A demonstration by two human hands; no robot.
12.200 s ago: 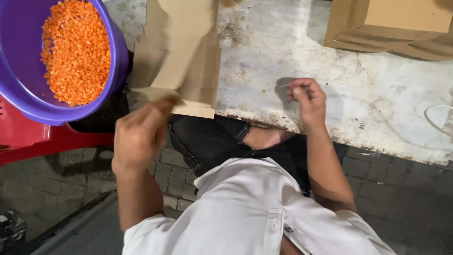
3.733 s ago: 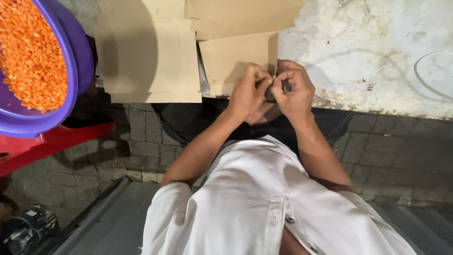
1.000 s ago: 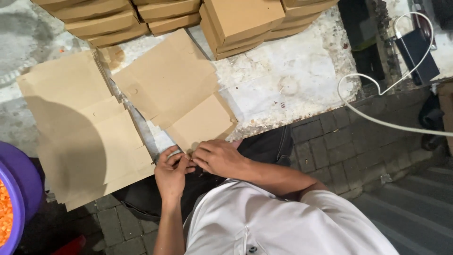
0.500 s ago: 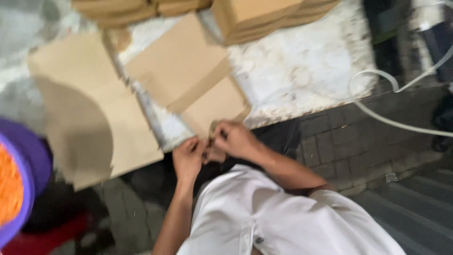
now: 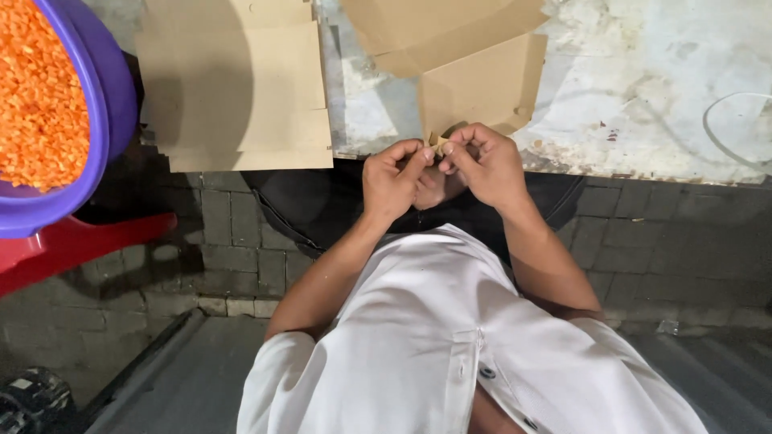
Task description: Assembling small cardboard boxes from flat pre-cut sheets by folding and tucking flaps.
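My left hand point(image 5: 392, 178) and my right hand point(image 5: 485, 163) meet at the near edge of the table point(image 5: 643, 88). Thumbs and forefingers of both pinch a small tab at the lower corner of a brown folded cardboard blank point(image 5: 481, 84). The blank lies flat on the table just beyond my fingers, partly under another folded brown sheet point(image 5: 438, 28). What lies inside my palms is hidden.
A stack of flat brown cardboard sheets point(image 5: 241, 88) overhangs the table edge at the left. A purple bowl point(image 5: 104, 104) of small orange pieces rests on a red stool point(image 5: 80, 241) at far left. A white cable point(image 5: 728, 120) loops on the table's right. Grey paving lies below.
Twelve seconds ago my hands were apart, the left one on a cardboard sheet. Since then they have come together on the tab and stay there, while the view swung left.
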